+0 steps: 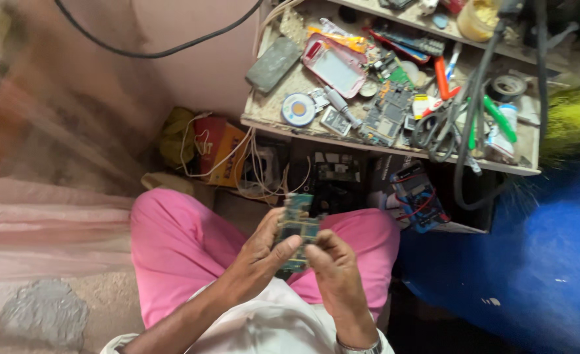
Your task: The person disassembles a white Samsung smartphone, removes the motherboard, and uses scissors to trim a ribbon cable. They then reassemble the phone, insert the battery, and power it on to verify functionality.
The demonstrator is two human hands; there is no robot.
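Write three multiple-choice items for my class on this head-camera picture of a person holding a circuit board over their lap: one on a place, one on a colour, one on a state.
1. Where does the pair of scissors lie?
A. on the cluttered workbench
B. on the person's lap
C. on the floor by the wall

2. What colour are the person's trousers?
A. blue
B. pink
C. green

3. How is the circuit board held?
A. it rests alone on the lap
B. in the right hand only
C. between both hands

Answers: 1 A, the scissors sit among tools on the benchtop. 2 B, both thighs show bright pink cloth. 3 C, the left hand has it in its grip with the thumb on the board's face, and the right hand meets the board from the other side.
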